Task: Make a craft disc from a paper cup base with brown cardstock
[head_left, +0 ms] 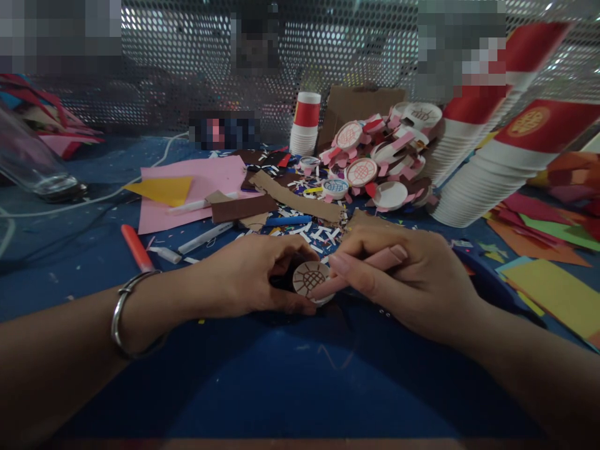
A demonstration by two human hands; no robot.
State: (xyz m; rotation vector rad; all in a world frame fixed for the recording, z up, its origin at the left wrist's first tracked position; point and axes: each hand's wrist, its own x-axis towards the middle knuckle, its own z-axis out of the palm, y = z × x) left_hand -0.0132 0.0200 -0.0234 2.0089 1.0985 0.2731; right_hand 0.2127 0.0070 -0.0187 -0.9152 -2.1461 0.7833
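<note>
My left hand [267,272] curls its fingers and thumb around a small paper cup base [307,279], pale on top. Brown lines on it form a grid inside a ring, with short strokes running out to the rim. From the right, my right hand [403,275] pinches a pinkish-brown pen-like stick [382,259] between thumb and fingers. The stick's lower end meets the near edge of the cup base; its exact kind is hard to make out. Beyond both hands lie white paper scraps [323,236] and a blue marker [288,220].
Behind stands a pile of decorated cup bases [360,172] with pink paper tabs. Tall stacked paper cups [497,169] lean at right, near coloured paper [557,294]. Pink paper [197,181], a red marker [135,247] and a clear glass container [42,169] are left. A perforated metal screen [187,75] closes the back.
</note>
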